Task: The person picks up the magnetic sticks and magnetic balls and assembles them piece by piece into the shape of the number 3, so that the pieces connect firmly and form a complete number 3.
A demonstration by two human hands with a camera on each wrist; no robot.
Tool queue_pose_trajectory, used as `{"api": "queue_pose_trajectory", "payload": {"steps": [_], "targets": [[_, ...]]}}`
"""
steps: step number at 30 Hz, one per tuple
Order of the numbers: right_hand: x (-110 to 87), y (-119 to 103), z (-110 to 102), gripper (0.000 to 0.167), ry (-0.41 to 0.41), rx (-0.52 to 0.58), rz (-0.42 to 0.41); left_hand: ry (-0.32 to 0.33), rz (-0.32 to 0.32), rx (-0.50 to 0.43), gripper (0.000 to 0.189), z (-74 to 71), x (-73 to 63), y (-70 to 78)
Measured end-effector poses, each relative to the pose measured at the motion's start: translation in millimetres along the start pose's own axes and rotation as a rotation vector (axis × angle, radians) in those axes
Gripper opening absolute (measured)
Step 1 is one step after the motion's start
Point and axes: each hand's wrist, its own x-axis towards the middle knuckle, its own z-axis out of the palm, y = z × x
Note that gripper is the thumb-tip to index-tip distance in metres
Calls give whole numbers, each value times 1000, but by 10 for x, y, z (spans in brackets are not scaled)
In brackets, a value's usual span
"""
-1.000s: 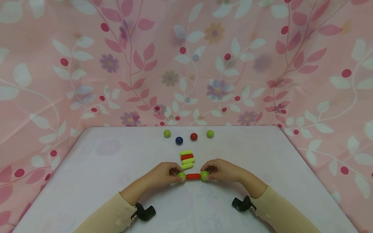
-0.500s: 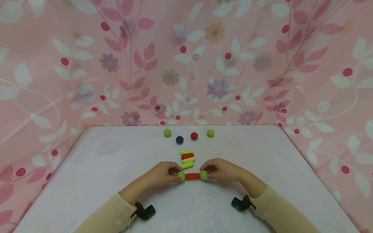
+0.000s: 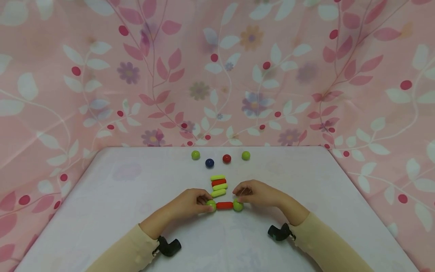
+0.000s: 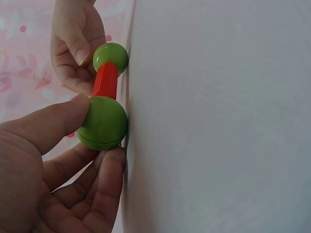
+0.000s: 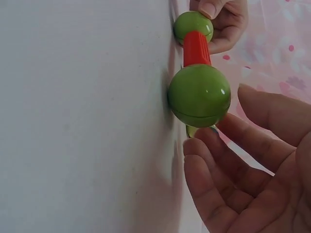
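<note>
A red rod point(image 3: 224, 205) lies on the table with a green ball at each end. My left hand point(image 3: 188, 203) pinches the left green ball point(image 4: 101, 124) between thumb and fingers. Beside the right green ball point(image 5: 199, 94), my right hand point(image 3: 261, 194) has its fingers loosely spread; the right wrist view shows a gap between its thumb and that ball. Just beyond the joined piece lies a column of short rods, yellow-green ones point(image 3: 218, 193) and a red one point(image 3: 219, 183).
Farther back on the white table point(image 3: 153, 170) sit a dark blue ball point(image 3: 209, 163), a red ball point(image 3: 226, 158) and two green balls, one left point(image 3: 195, 155) and one right point(image 3: 246, 155). A pink floral cloth point(image 3: 217, 75) hangs behind the table.
My right hand has let go of the right green ball and lifted slightly away from it. The left hand keeps its pinch, and the joined piece has shifted barely leftward.
</note>
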Motion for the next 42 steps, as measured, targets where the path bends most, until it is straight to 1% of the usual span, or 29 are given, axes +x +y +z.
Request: {"api": "queue_pose_trajectory", "payload": {"steps": [4, 10, 15, 18, 25, 29, 34, 42], "targets": [[87, -36, 8, 23, 14, 6, -8, 2, 5, 10, 31, 0, 6, -9], [223, -89, 25, 22, 44, -9, 15, 3, 12, 13, 33, 6, 14, -16], [313, -84, 39, 21, 54, -15, -3, 5, 5, 18, 32, 9, 14, -3], [352, -59, 54, 21, 62, -21, -9, 4, 9, 16, 31, 7, 8, 15], [393, -70, 72, 21, 85, -33, 18, 3, 11, 14, 30, 0, -6, 45], [434, -97, 70, 20, 82, -46, 30, 4, 15, 20, 30, -1, -11, 51], [509, -120, 84, 19, 66, -51, 57, 3, 5, 13, 30, -6, -17, 42], [605, -108, 106, 18, 46, -50, 55, 7, 20, 17, 31, 6, -1, 10]]}}
